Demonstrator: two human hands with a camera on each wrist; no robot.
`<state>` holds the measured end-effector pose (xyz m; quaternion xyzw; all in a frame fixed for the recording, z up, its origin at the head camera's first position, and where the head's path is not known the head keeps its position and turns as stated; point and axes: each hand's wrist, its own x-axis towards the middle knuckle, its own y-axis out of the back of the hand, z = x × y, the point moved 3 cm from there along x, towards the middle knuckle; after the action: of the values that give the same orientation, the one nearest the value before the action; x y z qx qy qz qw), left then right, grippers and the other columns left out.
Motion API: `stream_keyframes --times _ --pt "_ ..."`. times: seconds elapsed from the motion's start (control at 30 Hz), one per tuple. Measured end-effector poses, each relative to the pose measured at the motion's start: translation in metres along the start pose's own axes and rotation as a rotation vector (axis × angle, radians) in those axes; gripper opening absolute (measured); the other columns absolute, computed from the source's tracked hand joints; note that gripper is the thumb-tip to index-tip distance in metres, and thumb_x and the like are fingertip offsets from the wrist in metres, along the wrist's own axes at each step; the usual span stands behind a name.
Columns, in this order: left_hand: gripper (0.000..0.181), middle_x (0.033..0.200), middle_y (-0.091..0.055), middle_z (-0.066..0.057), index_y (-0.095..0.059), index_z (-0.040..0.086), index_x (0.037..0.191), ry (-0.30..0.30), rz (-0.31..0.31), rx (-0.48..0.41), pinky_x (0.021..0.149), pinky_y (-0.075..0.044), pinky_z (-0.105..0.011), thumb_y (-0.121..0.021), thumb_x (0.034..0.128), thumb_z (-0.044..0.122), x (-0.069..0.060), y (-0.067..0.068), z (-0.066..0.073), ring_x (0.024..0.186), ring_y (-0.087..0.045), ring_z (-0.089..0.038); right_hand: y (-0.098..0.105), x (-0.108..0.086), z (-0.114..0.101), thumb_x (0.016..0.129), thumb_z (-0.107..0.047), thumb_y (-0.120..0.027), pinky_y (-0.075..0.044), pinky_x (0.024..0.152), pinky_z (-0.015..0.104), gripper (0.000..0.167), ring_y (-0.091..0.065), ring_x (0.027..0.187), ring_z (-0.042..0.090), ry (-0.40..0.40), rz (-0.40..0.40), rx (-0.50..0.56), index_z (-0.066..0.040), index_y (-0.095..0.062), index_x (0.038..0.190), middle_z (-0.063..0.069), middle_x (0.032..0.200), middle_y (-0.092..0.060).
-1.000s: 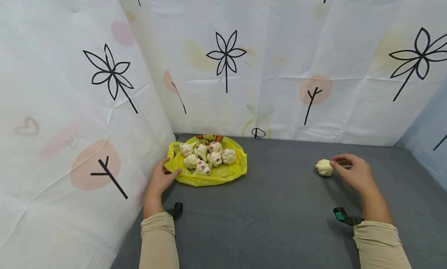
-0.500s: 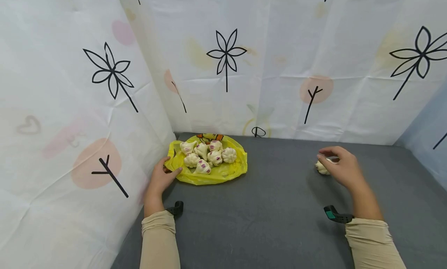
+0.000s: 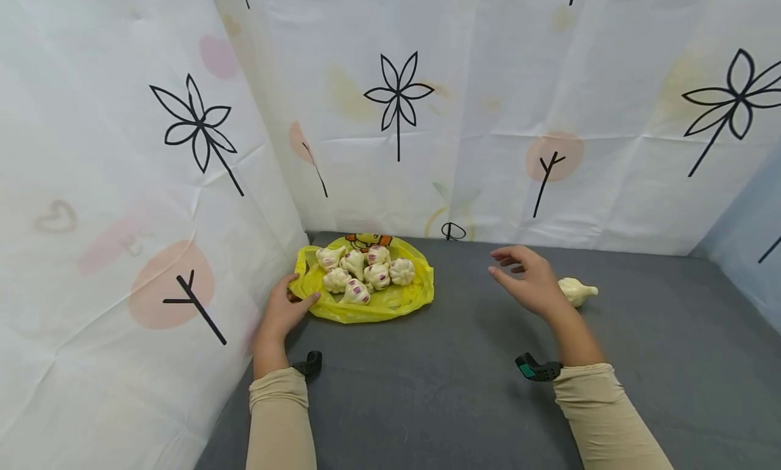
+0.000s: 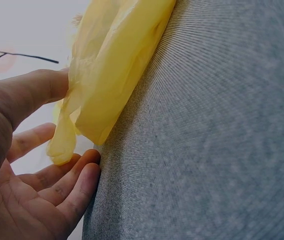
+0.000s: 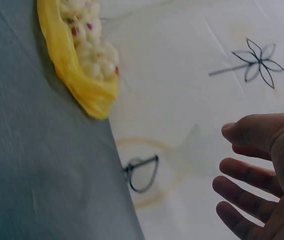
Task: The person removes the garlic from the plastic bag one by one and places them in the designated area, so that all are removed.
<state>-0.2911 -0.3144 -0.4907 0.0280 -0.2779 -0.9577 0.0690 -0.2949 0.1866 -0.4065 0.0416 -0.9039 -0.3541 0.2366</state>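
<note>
A yellow plastic bag (image 3: 390, 310) lies at the back left, holding several white garlic bulbs (image 3: 377, 276) with purple patches. My left hand (image 3: 282, 312) is at its left edge. In the left wrist view, the thumb (image 4: 42, 89) touches the bag (image 4: 109, 65), while the other fingers lie relaxed and apart near a loose yellow fold. My right hand (image 3: 529, 281) is held over the table right of the bag, its fingers spread with nothing between them. Just right of that hand, a single pale garlic bulb (image 3: 576, 291) sits on the grey cloth, partly hidden by the hand.
A grey cloth (image 3: 427, 388) covers the table. White printed fabric (image 3: 488, 117) stands along the back, and more of it (image 3: 97, 205) walls the left side close to my left arm. Pale bluish fabric (image 3: 747, 205) bounds the right.
My right hand has moved left past the lone garlic bulb, which has turned so its stem points right. The left hand and the bag have stayed in place.
</note>
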Motion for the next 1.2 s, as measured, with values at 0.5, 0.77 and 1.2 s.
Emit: stream_keyframes --times 0.5,0.77,1.2 --pt "0.081 0.171 -0.026 -0.027 -0.03 0.002 0.165 0.005 0.015 -0.003 0.118 -0.041 -0.061 -0.072 0.1016 0.029 -0.003 0.0 0.002 0.147 -0.043 -0.051 -0.103 0.027 -0.044 0.099 -0.011 -0.075 -0.057 0.094 0.059 0.041 -0.065 0.116 0.041 0.095 -0.118 0.164 -0.001 -0.066 0.137 0.021 0.135 -0.064" --pt "0.081 0.171 -0.027 -0.026 -0.03 0.002 0.165 -0.004 0.018 -0.005 0.118 -0.042 -0.061 -0.073 0.1015 0.029 -0.003 0.0 0.003 0.147 -0.044 -0.051 -0.134 0.048 -0.052 0.098 -0.015 -0.077 -0.056 0.099 0.056 0.043 -0.062 0.126 0.04 0.045 -0.156 0.098 -0.006 -0.066 0.139 0.014 0.139 -0.06" --pt "0.082 0.172 -0.027 -0.026 -0.032 0.002 0.165 0.008 0.018 -0.011 0.119 -0.041 -0.061 -0.075 0.1005 0.029 -0.004 0.0 0.006 0.148 -0.042 -0.05 -0.164 0.065 -0.049 0.095 -0.018 -0.08 -0.053 0.104 0.057 0.061 -0.051 0.14 0.038 0.012 -0.209 -0.067 -0.011 -0.057 0.151 0.015 0.152 -0.051"
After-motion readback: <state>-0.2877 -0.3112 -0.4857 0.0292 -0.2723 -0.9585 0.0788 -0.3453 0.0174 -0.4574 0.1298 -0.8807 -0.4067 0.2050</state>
